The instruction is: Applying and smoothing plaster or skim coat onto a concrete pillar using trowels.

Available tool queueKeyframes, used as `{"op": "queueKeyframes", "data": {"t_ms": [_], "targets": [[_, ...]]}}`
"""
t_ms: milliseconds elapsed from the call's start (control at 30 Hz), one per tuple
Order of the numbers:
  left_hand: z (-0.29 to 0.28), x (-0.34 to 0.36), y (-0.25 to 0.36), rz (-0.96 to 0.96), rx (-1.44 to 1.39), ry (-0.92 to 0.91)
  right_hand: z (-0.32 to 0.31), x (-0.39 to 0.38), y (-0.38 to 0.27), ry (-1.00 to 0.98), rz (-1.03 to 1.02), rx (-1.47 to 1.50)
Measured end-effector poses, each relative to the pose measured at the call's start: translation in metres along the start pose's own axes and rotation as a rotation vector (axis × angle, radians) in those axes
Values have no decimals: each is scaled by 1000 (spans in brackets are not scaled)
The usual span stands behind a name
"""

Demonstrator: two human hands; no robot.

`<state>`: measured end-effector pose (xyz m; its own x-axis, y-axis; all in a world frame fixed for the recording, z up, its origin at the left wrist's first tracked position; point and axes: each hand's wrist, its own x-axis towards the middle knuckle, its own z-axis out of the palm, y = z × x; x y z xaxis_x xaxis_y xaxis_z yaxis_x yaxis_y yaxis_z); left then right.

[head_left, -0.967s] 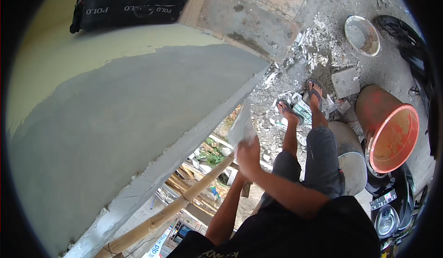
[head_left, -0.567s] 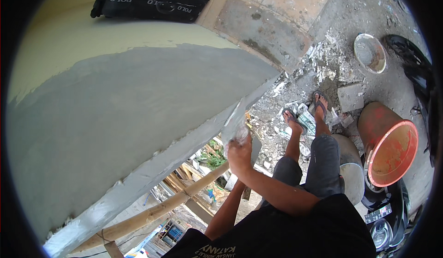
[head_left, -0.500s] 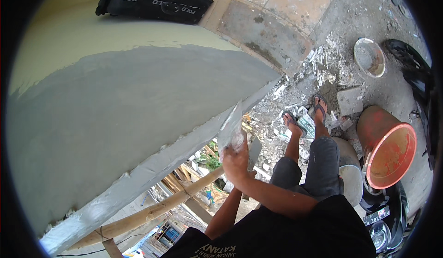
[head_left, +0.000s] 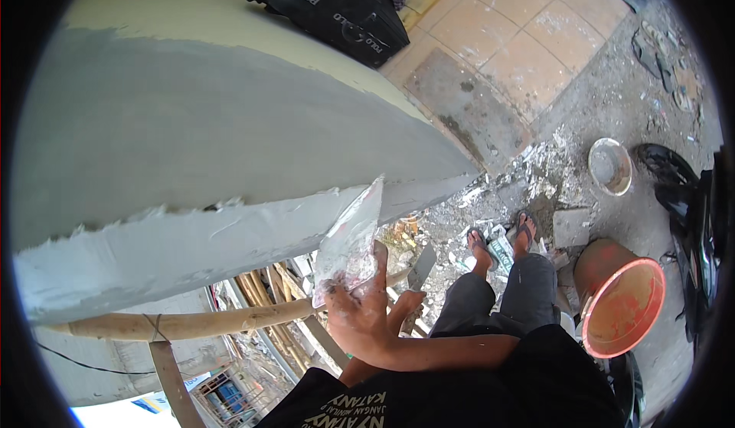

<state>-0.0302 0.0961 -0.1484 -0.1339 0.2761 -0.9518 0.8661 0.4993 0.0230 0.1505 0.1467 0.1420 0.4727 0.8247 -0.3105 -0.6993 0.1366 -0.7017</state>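
My right hand [head_left: 358, 309] is closed on a flat, pale, plaster-smeared sheet [head_left: 348, 236] with a pointed tip. The sheet overlaps the narrow edge face [head_left: 184, 240] of a grey plastered wall [head_left: 191, 129]; whether it touches is hard to tell. Wet, ragged plaster lines the corner between the two faces. Beneath my right forearm, my left arm crosses over. My left hand [head_left: 408, 304] is closed around a flat grey trowel [head_left: 422, 267], its handle mostly hidden by the fingers.
A wooden pole [head_left: 191, 323] runs below the wall edge, tied to an upright stick. To my right stand an orange bucket [head_left: 624, 305], a round basin [head_left: 610, 166] and a black motorbike [head_left: 689, 206]. A black bag [head_left: 333, 11] lies beyond the wall; rubble surrounds my sandalled feet.
My view has turned, so the wall edge lies flatter. The right hand and sheet have shifted left along the edge, the sheet showing more broadside. My left hand has come into sight.
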Motion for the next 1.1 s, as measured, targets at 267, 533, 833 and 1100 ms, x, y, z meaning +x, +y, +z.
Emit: {"op": "queueKeyframes", "data": {"t_ms": [267, 533, 833, 1100], "targets": [[6, -6, 9, 41, -114, 27, 59, -30, -80, -143, -256, 193], [9, -44, 22, 167, 23, 9, -118, -24, -59, -183, 192, -57], [-5, -89, 72, 569, 196, -228, -348, 41, -95, 227, -170, -116], [-11, -162, 148, 502, -310, -882, -292, 44, -162, -256, -448, -648]]}}
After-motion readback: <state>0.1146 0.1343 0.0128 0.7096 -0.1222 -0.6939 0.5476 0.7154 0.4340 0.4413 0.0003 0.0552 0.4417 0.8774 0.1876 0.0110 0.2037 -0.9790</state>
